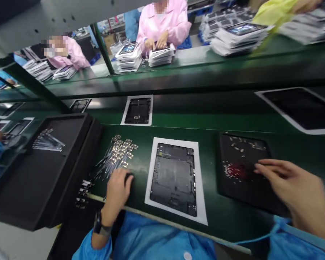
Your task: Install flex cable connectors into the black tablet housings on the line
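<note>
My left hand [117,189], with a dark band on its wrist, rests at the near side of a pile of small flex cables with metal-looking ends [121,150]. Its fingers are curled, and something dark shows between thumb and fingers. A black tablet-like housing [174,178] lies on a white sheet [202,202] between my hands. Over a black tray [249,193] on the right, my right hand [295,187] is pinched closed; what it grips, if anything, cannot be made out. Tiny pale parts [229,170] and small metallic pieces [237,144] are scattered on that tray.
A large black bin [24,180] with several strips [48,141] stands at left. Further housings on sheets, one behind centre [138,110] and a dark panel [300,108] at right, lie on the green bench. Co-workers and paper stacks [238,38] are beyond a raised ledge.
</note>
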Demonstrator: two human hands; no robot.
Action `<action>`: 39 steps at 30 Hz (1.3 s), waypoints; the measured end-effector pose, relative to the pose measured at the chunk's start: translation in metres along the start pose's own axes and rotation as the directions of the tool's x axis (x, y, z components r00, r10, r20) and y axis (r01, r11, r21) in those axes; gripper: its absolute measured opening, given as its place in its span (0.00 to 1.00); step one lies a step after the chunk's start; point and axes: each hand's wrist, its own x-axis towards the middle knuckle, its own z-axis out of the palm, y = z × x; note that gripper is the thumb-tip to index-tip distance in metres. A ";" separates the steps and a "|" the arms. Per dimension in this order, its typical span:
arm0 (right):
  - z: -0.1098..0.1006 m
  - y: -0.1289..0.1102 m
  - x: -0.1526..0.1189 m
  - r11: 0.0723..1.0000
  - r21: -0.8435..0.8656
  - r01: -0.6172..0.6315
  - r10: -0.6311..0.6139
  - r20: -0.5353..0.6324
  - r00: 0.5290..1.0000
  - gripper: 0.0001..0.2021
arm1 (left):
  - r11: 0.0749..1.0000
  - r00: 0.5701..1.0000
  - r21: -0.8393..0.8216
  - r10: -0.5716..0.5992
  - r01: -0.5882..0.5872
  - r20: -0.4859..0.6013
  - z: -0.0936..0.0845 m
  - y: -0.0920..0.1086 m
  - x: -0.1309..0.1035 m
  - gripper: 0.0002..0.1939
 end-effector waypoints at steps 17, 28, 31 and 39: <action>0.054 -0.068 -0.055 0.936 0.334 -0.108 -0.107 0.565 0.818 0.20 | 0.829 0.906 -0.415 -0.422 0.375 -0.024 0.001 -0.035 0.037 0.04; 0.091 -0.099 -0.068 0.898 0.423 -0.119 -0.269 0.744 0.612 0.14 | 0.476 0.907 -0.788 -0.346 0.390 0.240 -0.033 0.018 0.065 0.10; 0.093 -0.104 -0.070 0.908 0.393 0.147 -0.385 0.640 0.665 0.11 | 0.394 0.902 -0.816 -0.266 0.424 0.340 -0.023 0.044 0.081 0.10; 0.106 -0.094 -0.065 0.900 0.430 0.071 -0.348 0.610 0.712 0.09 | 0.476 0.918 -0.798 -0.056 0.371 0.393 0.015 0.076 0.109 0.11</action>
